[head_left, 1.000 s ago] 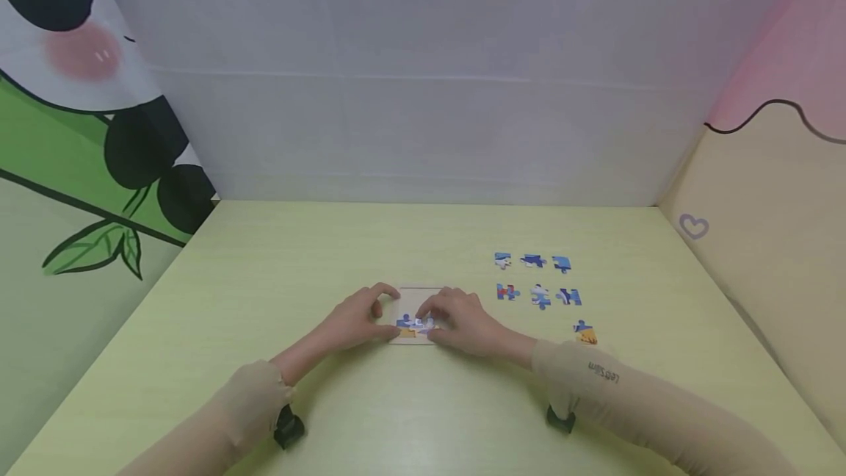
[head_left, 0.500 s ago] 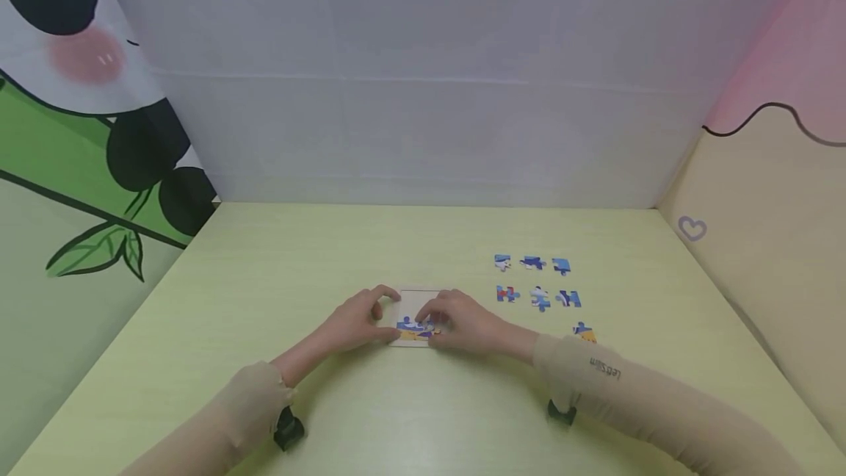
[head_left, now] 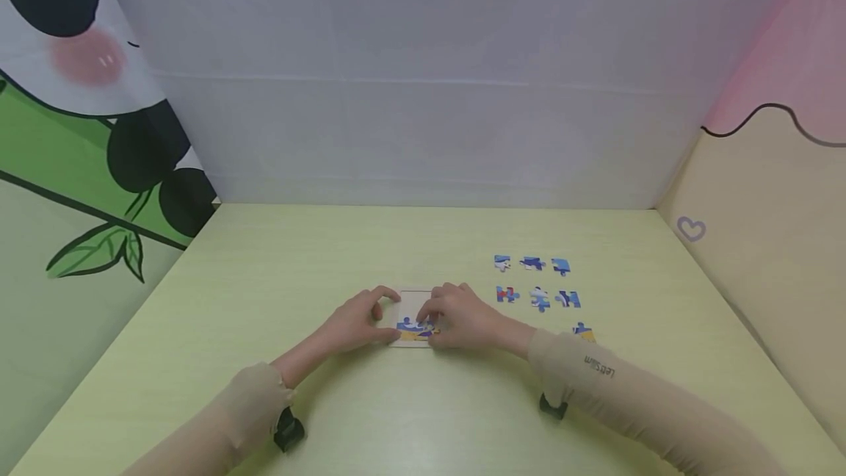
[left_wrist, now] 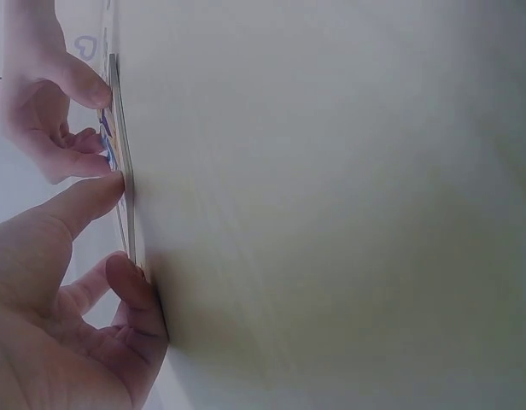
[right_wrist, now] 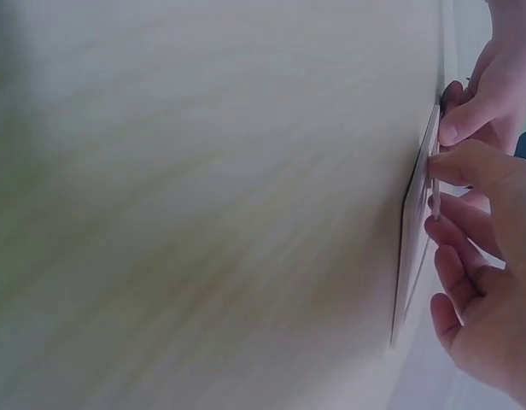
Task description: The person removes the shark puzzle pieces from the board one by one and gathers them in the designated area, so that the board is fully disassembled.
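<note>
A flat puzzle tray [head_left: 410,303] lies on the table, with picture pieces [head_left: 407,326] in blue and orange along its near edge. My left hand [head_left: 362,320] grips the tray's left side, thumb at the near corner and index finger at the far one. In the left wrist view that thumb [left_wrist: 105,195] rests on the tray's edge. Over the right part of the tray, my right hand [head_left: 465,320] pinches a small puzzle piece [right_wrist: 435,202] between thumb and fingers, seen edge-on in the right wrist view. The hand covers the tray's right side in the head view.
Several loose puzzle pieces lie right of the tray: one row at the back [head_left: 532,263], another row [head_left: 539,298] nearer, and an orange-and-blue piece [head_left: 583,331] beside the right sleeve [head_left: 595,369]. Printed panels and a pale back wall [head_left: 423,131] surround the table.
The right hand's piece has turned from its pale side to its coloured side and sits beside the other pieces on the tray. The right forearm shifted slightly left; the left hand stayed in place.
</note>
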Motion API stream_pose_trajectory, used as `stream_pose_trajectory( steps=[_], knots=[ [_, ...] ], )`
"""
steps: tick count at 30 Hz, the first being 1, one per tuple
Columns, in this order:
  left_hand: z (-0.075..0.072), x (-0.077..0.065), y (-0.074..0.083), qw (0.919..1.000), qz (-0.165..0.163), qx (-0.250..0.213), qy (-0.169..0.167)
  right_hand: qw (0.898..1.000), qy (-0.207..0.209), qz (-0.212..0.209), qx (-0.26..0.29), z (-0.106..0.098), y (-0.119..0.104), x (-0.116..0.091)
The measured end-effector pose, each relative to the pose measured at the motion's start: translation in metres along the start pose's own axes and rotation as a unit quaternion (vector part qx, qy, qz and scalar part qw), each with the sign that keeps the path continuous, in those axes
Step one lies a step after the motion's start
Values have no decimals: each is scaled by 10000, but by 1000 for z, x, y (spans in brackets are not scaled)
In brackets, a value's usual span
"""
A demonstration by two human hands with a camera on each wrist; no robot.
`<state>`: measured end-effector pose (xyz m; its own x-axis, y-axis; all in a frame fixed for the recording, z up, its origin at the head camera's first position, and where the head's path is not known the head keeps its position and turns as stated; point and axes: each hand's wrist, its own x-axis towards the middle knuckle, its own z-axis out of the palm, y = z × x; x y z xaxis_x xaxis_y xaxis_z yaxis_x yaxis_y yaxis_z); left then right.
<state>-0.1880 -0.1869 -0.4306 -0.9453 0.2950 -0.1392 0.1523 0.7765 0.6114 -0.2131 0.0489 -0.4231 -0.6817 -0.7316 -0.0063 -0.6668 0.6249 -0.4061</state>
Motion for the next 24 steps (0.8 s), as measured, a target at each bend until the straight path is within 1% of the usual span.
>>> stream_pose_trajectory(
  steps=[8, 15, 20, 24],
  knots=[
    [0, 0, -1, 10000, -6, -3, -2, 9991, 160, 62, 375, 7, 5, -2],
    [1, 1, -1, 10000, 35, -7, -1, 9955, 375, 197, 844, 11, 11, -5],
    [2, 3, -3, 10000, -45, 89, 1, 9949, 583, 297, 773, 12, 16, -10],
    [4, 5, -3, 9999, -107, 62, -1, 9936, 671, 392, 818, 9, 17, -17]
  ],
)
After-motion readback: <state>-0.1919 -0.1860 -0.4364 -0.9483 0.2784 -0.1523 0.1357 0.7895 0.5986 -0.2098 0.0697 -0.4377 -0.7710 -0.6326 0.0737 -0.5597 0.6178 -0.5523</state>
